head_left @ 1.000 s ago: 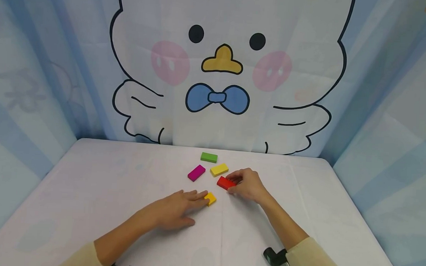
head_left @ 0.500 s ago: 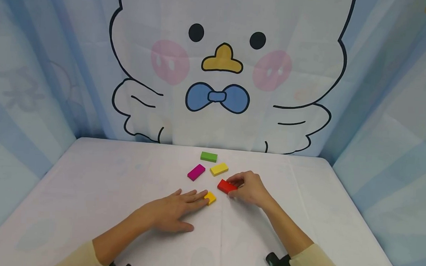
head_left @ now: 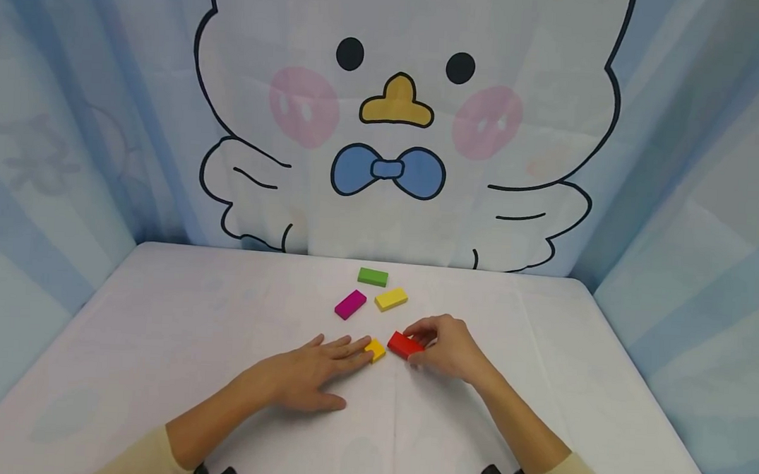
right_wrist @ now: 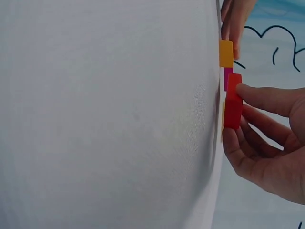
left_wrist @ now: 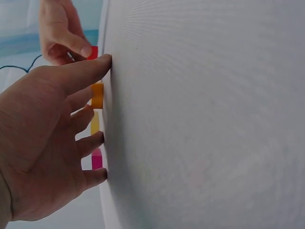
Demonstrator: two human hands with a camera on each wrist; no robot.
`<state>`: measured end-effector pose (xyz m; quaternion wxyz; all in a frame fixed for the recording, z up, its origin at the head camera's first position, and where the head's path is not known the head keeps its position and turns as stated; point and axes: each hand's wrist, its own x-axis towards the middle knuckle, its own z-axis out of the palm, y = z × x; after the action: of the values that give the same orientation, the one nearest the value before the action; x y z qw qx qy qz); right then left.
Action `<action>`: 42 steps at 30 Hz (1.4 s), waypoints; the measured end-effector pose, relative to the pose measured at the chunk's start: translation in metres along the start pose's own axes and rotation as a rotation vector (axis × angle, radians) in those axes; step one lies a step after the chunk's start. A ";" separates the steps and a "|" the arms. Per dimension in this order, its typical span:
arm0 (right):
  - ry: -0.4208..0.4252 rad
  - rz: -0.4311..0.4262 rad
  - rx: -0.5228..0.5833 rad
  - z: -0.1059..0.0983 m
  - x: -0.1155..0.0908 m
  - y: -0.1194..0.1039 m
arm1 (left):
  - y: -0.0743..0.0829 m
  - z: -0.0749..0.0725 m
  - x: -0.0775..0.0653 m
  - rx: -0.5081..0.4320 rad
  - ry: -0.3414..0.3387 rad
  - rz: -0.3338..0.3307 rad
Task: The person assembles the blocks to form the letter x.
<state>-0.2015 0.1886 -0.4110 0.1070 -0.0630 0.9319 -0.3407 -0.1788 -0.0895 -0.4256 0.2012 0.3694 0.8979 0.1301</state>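
Observation:
My right hand (head_left: 447,347) pinches a red rectangular block (head_left: 404,345) between thumb and fingers. In the right wrist view the red block (right_wrist: 233,101) is held close over the tabletop. My left hand (head_left: 313,375) lies spread on the table, its fingertips on an orange-yellow block (head_left: 377,349) and partly covering it. That orange-yellow block (left_wrist: 97,96) also shows beyond the fingers in the left wrist view. The red block is just right of the orange-yellow one, with a small gap between them in the head view.
Farther back on the white table (head_left: 224,294) lie a magenta block (head_left: 350,305), a yellow block (head_left: 391,299) and a green block (head_left: 373,277). A curtain with a cartoon bird (head_left: 393,216) hangs behind the table's back edge, and blue curtains flank both sides.
My right hand has drawn the red block toward me, away from the yellow block and level with the orange-yellow one. The left hand has stayed nearly still.

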 end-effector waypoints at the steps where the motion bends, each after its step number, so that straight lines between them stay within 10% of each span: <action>1: -0.003 -0.006 -0.003 0.000 -0.001 0.000 | 0.000 0.000 0.000 -0.001 0.001 0.001; 28: -0.147 -0.124 -0.038 0.014 -0.018 -0.009 | -0.004 0.001 -0.001 -0.022 0.001 0.023; 42: -0.333 -0.396 -0.003 -0.008 -0.016 0.009 | -0.005 0.002 0.000 -0.026 0.010 0.023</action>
<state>-0.1883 0.2037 -0.4088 0.1901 -0.2996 0.8715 -0.3384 -0.1813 -0.0927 -0.4292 0.1998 0.3761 0.8929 0.1461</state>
